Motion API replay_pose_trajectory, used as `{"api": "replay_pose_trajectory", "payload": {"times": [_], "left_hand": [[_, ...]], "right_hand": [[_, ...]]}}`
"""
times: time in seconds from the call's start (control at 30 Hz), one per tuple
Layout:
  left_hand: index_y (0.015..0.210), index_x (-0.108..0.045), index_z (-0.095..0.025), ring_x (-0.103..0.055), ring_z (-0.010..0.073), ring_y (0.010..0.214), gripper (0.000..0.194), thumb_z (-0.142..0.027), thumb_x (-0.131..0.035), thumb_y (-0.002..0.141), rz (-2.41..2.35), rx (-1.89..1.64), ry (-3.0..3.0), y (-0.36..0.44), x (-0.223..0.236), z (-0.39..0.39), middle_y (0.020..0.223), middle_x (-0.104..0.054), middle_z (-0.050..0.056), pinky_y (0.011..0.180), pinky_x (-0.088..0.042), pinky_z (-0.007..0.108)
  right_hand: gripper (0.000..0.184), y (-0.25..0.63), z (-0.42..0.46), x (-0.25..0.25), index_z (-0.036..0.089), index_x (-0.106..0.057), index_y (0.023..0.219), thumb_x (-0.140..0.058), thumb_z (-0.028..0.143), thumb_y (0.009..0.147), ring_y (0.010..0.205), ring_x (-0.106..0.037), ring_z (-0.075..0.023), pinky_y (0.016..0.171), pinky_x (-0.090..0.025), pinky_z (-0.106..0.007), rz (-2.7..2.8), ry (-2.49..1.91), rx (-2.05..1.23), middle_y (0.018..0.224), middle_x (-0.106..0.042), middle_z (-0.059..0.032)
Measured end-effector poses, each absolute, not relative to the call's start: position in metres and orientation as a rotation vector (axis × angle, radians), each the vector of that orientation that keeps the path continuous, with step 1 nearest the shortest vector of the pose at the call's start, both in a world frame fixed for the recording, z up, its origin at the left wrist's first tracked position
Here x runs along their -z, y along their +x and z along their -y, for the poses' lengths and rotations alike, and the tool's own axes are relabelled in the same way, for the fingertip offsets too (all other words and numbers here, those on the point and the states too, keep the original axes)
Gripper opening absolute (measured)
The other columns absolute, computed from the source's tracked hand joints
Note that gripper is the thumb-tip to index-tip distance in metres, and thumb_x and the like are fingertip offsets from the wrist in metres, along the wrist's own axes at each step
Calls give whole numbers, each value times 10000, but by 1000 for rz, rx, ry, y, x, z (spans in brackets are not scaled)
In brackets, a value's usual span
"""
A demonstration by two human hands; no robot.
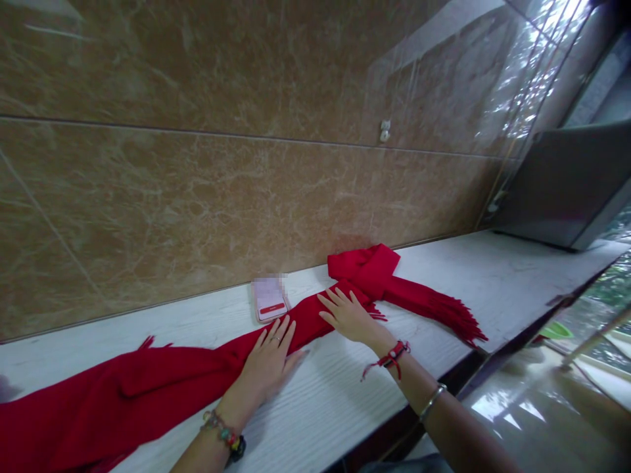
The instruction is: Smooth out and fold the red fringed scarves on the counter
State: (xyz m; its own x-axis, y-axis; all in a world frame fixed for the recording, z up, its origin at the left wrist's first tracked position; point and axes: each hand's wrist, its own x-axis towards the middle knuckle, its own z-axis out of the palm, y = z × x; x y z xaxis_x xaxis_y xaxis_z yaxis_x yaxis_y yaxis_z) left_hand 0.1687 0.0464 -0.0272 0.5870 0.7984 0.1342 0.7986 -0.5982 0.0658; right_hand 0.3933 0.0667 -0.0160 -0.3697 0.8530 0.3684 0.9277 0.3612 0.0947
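A long red scarf (pixel 162 384) lies across the white table, narrow in the middle and wider toward the left edge of the view. My left hand (pixel 270 358) rests flat on its middle stretch, fingers extended, a ring on one finger. Farther right, my right hand (pixel 351 316) presses on the scarf with its fingers spread. Beyond that hand, a folded red part (pixel 367 266) lies against the wall, and a fringed end (pixel 458 315) points to the right. Whether these red parts belong to one scarf, I cannot tell.
A phone (pixel 270 297) with a lit screen lies behind the scarf near the wall. The white table (pixel 522 282) runs along a brown marbled tile wall (pixel 197 197). A grey box-shaped object (pixel 566 184) stands at its far right end. Shiny floor (pixel 522 401) shows beyond the front edge.
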Motion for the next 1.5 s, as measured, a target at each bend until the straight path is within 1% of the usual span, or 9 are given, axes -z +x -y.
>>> {"api": "replay_pose_trajectory", "payload": {"times": [0.2, 0.37, 0.5, 0.73, 0.87, 1.0, 1.2, 1.37, 1.5], "left_hand": [[1360, -273, -102, -190, 247, 1316, 629, -515, -204, 891, 1441, 204, -2787, 168, 26, -45, 1431, -219, 130, 1055, -212, 429], [1344, -312, -94, -220, 254, 1308, 637, -524, -201, 887, 1416, 287, -2789, 168, 30, -45, 1412, -272, 138, 1054, -211, 434], [1341, -311, -80, -216, 269, 1307, 645, -525, -226, 882, 1431, 321, -2790, 170, 28, -44, 1412, -268, 151, 1047, -222, 447], [1353, -288, -106, -210, 247, 1311, 612, -499, -270, 885, 1486, 196, -2796, 156, 21, -38, 1424, -250, 120, 1052, -226, 419], [1308, -381, -136, -340, 256, 1254, 529, -408, -414, 856, 1499, 72, -2834, 117, -1, -29, 1391, -335, 127, 1004, -306, 398], [1235, -476, -170, -489, 195, 1131, 448, -314, -488, 811, 1577, 71, -2948, 48, -34, -28, 1263, -517, 88, 959, -360, 303], [1144, -547, -162, -484, 206, 1133, 461, -170, -514, 684, 2121, 165, -2513, -72, -39, -31, 1227, -548, 80, 995, -313, 307], [1176, -518, -141, -492, 194, 1130, 485, -199, -474, 696, 2229, 173, -2420, -121, -14, -21, 1242, -534, 96, 984, -336, 291], [1250, -443, -180, -411, 197, 1206, 540, -269, -470, 718, 2245, 277, -2345, -135, 3, -21, 1326, -450, 69, 1014, -300, 328]], "right_hand": [[305, 435, -77, 20, 177, -553, 1135, -381, 255, 896, 1222, -357, -317, 885, -380, -546, 2341, -1700, 428, 1296, -450, -166], [460, 415, -79, -4, 65, -383, 1291, -305, 319, 916, 1266, -285, -294, 962, -327, -498, 2173, -1661, 390, 1342, -372, -209], [476, 378, -74, -10, 85, -357, 1314, -291, 340, 918, 1282, -247, -292, 984, -291, -503, 2368, -1481, 400, 1378, -333, -168], [412, 378, -74, 22, 122, -445, 1256, -288, 293, 915, 1264, -299, -266, 957, -317, -509, 2504, -1634, 414, 1351, -375, -172], [411, 389, -81, 31, 141, -447, 1252, -273, 285, 908, 1253, -319, -267, 943, -327, -516, 2480, -1605, 435, 1344, -389, -163], [462, 370, -77, 20, 106, -427, 1263, -341, 336, 872, 1252, -304, -321, 937, -307, -562, 2331, -1590, 397, 1336, -389, -191], [468, 270, -26, -23, 128, -431, 1275, -392, 332, 855, 1232, -364, -214, 1017, -310, -386, 2497, -1043, -101, 1323, -432, -124], [571, 201, -30, -8, -6, -372, 1288, -509, 247, 794, 1220, -373, -252, 1013, -311, -365, 2611, -1018, -269, 1303, -424, -212], [552, 178, -52, 10, -4, -397, 1267, -535, 154, 755, 1129, -470, -246, 944, -380, -348, 2578, -1113, -307, 1198, -517, -218]]}}
